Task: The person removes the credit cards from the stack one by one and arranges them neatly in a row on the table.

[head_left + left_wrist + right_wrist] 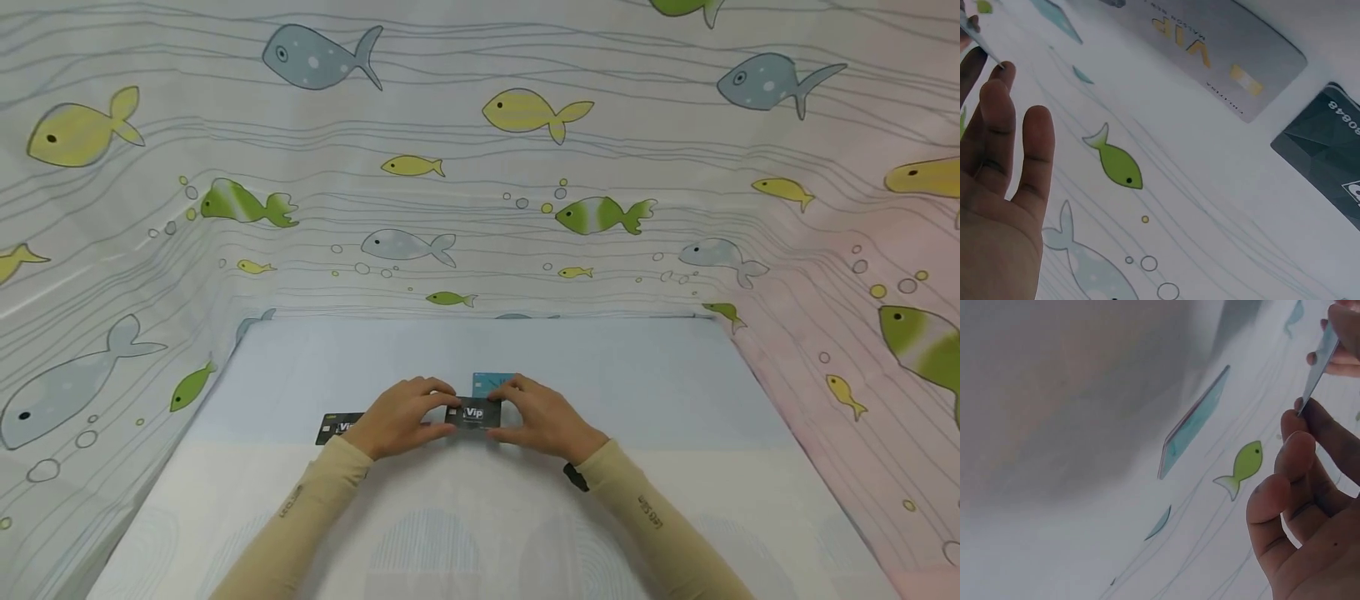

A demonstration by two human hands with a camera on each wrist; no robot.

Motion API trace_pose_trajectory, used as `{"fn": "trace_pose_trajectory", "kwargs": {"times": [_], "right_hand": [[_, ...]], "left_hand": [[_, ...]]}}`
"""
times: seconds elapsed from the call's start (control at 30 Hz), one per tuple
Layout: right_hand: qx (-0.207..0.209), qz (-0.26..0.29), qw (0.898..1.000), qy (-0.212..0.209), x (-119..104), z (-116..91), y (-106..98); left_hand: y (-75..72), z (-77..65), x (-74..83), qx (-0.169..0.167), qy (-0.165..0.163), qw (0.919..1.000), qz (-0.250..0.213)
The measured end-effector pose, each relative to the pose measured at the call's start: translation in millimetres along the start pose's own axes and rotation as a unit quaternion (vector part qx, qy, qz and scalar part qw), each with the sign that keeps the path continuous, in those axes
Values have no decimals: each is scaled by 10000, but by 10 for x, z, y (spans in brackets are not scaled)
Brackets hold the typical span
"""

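Observation:
Both hands hold a black Vip card (474,414) upright between them at the middle of the table. My left hand (401,421) pinches its left edge between thumb and fingertips, and my right hand (547,421) pinches the right edge. In the right wrist view the held card (1319,369) appears nearly edge-on. Just behind it is a blue card (486,383), partly covered by the right fingers. Beside the left wrist a second black card (336,427) is partly hidden; the left wrist view also shows a grey VIP card (1210,50) near it.
The white and pale blue tabletop (645,375) reaches back to a fish-patterned cloth (480,183), which rises behind and along both sides. A small black item (576,477) sits at the right wrist, by the sleeve cuff.

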State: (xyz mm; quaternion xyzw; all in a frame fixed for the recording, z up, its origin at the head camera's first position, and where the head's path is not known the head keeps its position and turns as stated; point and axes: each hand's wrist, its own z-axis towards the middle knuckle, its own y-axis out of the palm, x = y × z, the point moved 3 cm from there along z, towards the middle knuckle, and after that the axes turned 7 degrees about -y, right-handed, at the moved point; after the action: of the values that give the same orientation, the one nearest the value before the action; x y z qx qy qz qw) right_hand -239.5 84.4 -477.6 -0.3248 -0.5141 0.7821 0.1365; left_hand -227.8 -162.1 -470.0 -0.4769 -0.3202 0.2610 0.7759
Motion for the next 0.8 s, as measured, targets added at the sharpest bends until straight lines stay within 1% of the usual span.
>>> {"fn": "trace_pose_trajectory", "kwargs": {"times": [0.17, 0.3, 0.43, 0.57, 0.8], "right_hand": [[-16, -157, 9999, -58, -46, 14, 50], [27, -215, 9997, -127, -73, 24, 74], [42, -394, 9991, -159, -87, 47, 101], [-100, -428, 9990, -99, -106, 75, 135], [-338, -446, 9983, 128, -147, 122, 207]], "left_hand": [[11, -50, -15, 5, 104, 9998, 155], [27, -91, -33, -29, 35, 9998, 170], [38, -123, -46, -39, -35, 9999, 128], [54, -151, -52, -39, -19, 9999, 125], [94, -199, -70, -90, -102, 9998, 170]]}}
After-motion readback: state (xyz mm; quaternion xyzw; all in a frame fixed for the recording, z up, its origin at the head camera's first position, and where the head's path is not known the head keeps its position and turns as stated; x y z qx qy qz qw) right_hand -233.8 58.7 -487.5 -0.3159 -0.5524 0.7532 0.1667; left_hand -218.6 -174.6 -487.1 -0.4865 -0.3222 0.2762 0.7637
